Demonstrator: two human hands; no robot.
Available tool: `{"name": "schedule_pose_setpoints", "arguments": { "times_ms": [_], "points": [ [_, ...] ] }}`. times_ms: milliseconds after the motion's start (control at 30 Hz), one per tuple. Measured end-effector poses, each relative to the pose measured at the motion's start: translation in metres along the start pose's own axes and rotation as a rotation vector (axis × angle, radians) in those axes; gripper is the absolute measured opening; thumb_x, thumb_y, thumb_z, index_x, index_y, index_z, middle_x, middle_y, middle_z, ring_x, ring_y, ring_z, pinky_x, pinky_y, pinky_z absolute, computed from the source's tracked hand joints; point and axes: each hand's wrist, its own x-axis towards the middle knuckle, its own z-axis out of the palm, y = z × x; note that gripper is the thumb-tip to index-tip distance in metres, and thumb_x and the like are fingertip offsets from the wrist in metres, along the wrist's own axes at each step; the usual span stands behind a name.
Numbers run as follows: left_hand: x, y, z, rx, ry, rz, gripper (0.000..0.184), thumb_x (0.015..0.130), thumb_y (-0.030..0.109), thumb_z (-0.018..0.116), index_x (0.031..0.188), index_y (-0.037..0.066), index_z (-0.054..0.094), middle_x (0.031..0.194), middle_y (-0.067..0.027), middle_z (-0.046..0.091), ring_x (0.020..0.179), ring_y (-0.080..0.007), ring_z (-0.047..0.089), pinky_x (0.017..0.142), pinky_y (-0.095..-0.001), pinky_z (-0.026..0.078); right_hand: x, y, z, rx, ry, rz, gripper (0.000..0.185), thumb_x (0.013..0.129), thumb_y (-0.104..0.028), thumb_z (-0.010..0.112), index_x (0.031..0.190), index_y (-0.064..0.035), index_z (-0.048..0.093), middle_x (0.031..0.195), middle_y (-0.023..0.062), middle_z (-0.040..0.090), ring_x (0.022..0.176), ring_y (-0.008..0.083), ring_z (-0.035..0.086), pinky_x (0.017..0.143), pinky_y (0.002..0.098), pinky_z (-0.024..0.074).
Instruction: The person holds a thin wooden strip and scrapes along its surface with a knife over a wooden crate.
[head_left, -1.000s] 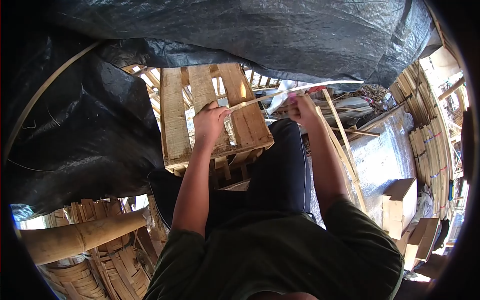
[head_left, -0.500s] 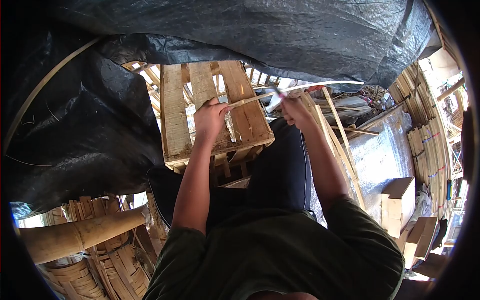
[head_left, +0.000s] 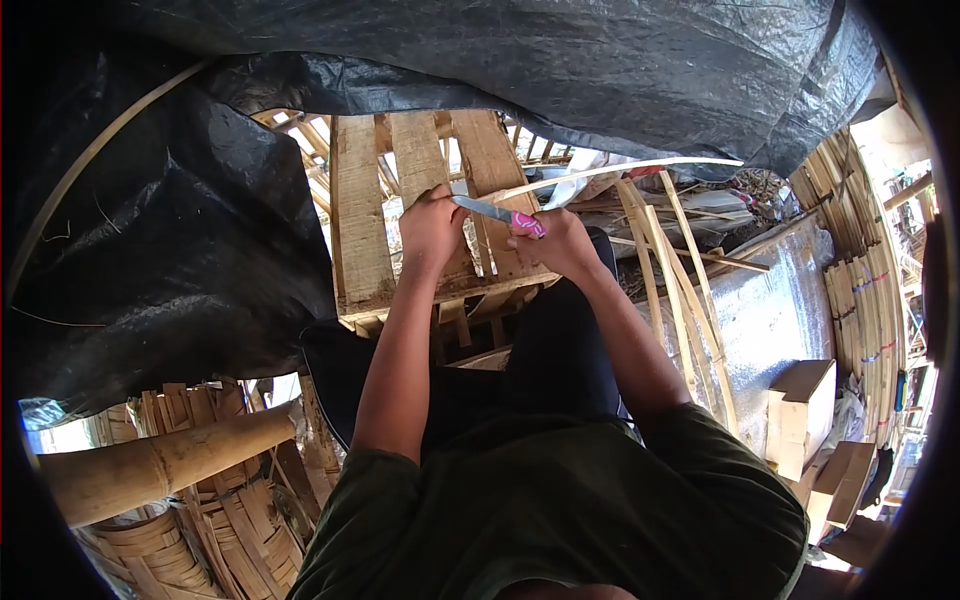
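Note:
A long, pale bamboo strip (head_left: 620,169) reaches from my left hand out to the right, curving a little. My left hand (head_left: 432,228) is closed around its near end. In my right hand (head_left: 562,243) is a knife (head_left: 487,208), its handle wrapped in pink patterned material. The blade points left, its tip close to the fingers of my left hand, below the strip; whether it touches the strip I cannot tell. Both hands are above a slatted wooden crate (head_left: 358,215) that stands in front of my knees.
Black plastic sheeting (head_left: 200,250) hangs on the left and overhead. Several bamboo strips (head_left: 680,300) lean at my right, beside a silvery sheet (head_left: 770,310). Cardboard boxes (head_left: 805,405) sit farther right. A thick bamboo pole (head_left: 170,468) and woven baskets (head_left: 150,550) are at lower left.
My right hand has come left and down with the knife, bringing the blade close to my left hand. My left hand has shifted slightly right, still gripping the strip.

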Motion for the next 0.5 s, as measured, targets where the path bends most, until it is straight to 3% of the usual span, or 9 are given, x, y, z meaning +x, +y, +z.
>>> {"name": "schedule_pose_setpoints", "arguments": {
  "times_ms": [133,200,233,267,300,400,500],
  "points": [
    [0.000,0.003,-0.002,-0.054,0.026,0.005,0.012,0.084,0.026,0.076,0.087,0.014,0.076,0.082,-0.0052,0.065,0.078,-0.0278,0.067,0.066,-0.0396,0.052,0.022,0.014,-0.024,0.210,-0.063,0.095,0.026,0.082,-0.031,0.083,0.087,-0.0068,0.074,0.066,-0.0003,0.063,0.057,0.0101,0.056,0.053,0.0290,0.0458],
    [0.001,0.004,-0.002,-0.099,0.045,0.014,0.013,0.084,0.026,0.076,0.087,0.014,0.077,0.081,-0.0044,0.065,0.078,-0.0272,0.067,0.066,-0.0388,0.052,0.044,0.019,-0.052,0.433,-0.006,0.245,0.033,0.086,-0.036,0.080,0.090,-0.0048,0.072,0.057,-0.0048,0.050,0.048,0.0082,0.047,0.042,0.0293,0.0344],
    [0.001,0.003,-0.002,-0.103,0.049,0.020,0.013,0.084,0.027,0.077,0.087,0.014,0.077,0.081,-0.0039,0.065,0.076,-0.0266,0.067,0.065,-0.0383,0.052,0.064,0.027,-0.058,0.219,0.284,0.389,0.035,0.084,-0.036,0.079,0.082,-0.0021,0.071,0.059,-0.0011,0.056,0.054,0.0095,0.050,0.046,0.0337,0.0364],
    [0.001,0.003,-0.001,-0.105,0.052,0.028,0.014,0.083,0.027,0.077,0.087,0.014,0.078,0.080,-0.0034,0.065,0.075,-0.0261,0.067,0.064,-0.0378,0.052,0.076,0.046,-0.069,0.079,0.459,0.210,0.038,0.088,-0.038,0.075,0.079,-0.0013,0.070,0.058,0.0001,0.054,0.052,0.0103,0.049,0.047,0.0340,0.0388],
    [0.000,0.003,-0.002,-0.103,0.050,0.029,0.014,0.083,0.027,0.077,0.087,0.014,0.078,0.080,-0.0034,0.065,0.075,-0.0261,0.067,0.064,-0.0378,0.052,0.083,0.051,-0.074,0.226,0.599,0.198,0.041,0.090,-0.039,0.074,0.076,-0.0010,0.069,0.058,0.0017,0.055,0.049,0.0113,0.048,0.043,0.0341,0.0376],
    [0.001,0.003,-0.004,-0.107,0.054,0.018,0.014,0.083,0.027,0.078,0.086,0.014,0.077,0.080,-0.0036,0.065,0.074,-0.0259,0.067,0.063,-0.0378,0.052,0.081,0.059,-0.096,0.528,0.488,0.366,0.044,0.097,-0.043,0.065,0.076,-0.0039,0.062,0.053,-0.0028,0.040,0.044,0.0084,0.040,0.036,0.0288,0.0287],
    [0.002,0.005,-0.003,-0.111,0.040,-0.002,0.014,0.084,0.028,0.077,0.086,0.014,0.077,0.079,-0.0037,0.065,0.073,-0.0260,0.067,0.063,-0.0376,0.052,0.066,0.068,-0.094,0.798,0.466,0.373,0.042,0.100,-0.044,0.059,0.084,-0.0048,0.060,0.054,-0.0046,0.034,0.042,0.0070,0.034,0.037,0.0270,0.0309]
  ]
}}
